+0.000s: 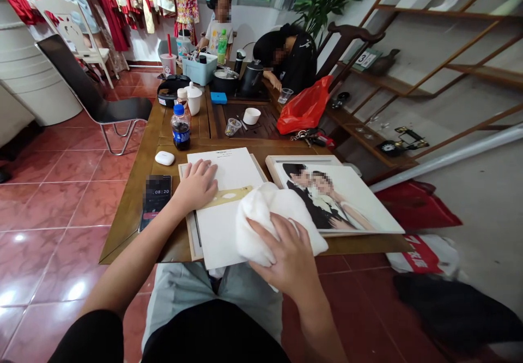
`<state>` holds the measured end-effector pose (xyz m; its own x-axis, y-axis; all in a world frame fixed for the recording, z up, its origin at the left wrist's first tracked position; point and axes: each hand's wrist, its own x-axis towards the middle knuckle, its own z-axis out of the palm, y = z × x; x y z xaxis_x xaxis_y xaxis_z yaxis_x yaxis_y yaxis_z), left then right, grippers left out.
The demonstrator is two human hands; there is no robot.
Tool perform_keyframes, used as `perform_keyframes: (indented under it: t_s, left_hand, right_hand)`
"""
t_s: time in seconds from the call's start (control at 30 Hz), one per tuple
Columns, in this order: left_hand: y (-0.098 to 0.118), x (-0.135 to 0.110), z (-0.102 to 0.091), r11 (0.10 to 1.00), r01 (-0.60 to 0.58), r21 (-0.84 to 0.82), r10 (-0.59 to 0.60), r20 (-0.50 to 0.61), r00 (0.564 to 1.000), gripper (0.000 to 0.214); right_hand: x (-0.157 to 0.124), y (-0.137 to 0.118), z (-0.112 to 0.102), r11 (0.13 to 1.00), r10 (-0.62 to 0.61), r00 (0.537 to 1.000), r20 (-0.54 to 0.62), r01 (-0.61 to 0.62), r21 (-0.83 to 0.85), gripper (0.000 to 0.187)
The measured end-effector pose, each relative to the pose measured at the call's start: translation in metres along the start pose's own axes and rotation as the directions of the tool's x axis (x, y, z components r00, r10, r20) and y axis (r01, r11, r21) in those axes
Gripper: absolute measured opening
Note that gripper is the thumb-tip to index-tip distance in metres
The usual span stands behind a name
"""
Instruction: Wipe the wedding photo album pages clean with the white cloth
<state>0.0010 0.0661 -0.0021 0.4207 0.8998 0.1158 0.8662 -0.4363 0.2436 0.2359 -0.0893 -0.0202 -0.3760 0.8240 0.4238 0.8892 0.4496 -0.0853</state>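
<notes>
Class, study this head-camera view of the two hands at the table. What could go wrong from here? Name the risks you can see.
The white cloth under the right hand lies against the framed portrait, so a slip could scuff its surface. The white sheet under the left hand overhangs the wooden table's front edge and could slide off. The cola bottle stands just beyond the sheet and could tip onto it if knocked.

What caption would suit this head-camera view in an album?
Left hand on a white sheet, right hand pressing a white cloth, beside a framed portrait.
</notes>
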Motion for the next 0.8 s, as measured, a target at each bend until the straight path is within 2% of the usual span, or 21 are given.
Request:
perform_keyframes:
  t_s: [0.13, 0.27, 0.53, 0.8]
  left_hand:
    - [0.0, 0.0, 0.0, 1.0, -0.002, -0.002, 0.002, -0.007, 1.0, 0.05]
    - [-0.001, 0.0, 0.0, 1.0, -0.005, -0.007, 0.005, -0.006, 1.0, 0.05]
    - [-0.006, 0.001, 0.004, 0.999, -0.025, -0.02, 0.025, -0.018, 1.0, 0.05]
    - [-0.006, 0.002, 0.005, 1.0, -0.02, -0.019, 0.019, -0.009, 1.0, 0.05]
  right_hand:
    - [-0.001, 0.007, -0.003, 0.999, 0.022, 1.0, 0.014, -0.022, -0.036, 0.059]
    - [0.012, 0.012, -0.002, 0.998, 0.051, 0.998, 0.039, -0.05, -0.027, 0.058]
    - [0.059, 0.028, -0.001, 0.973, 0.162, 0.969, 0.186, -0.188, 0.132, 0.057]
    - [0.113, 0.029, -0.005, 0.963, 0.198, 0.908, 0.368, -0.25, 0.099, 0.059]
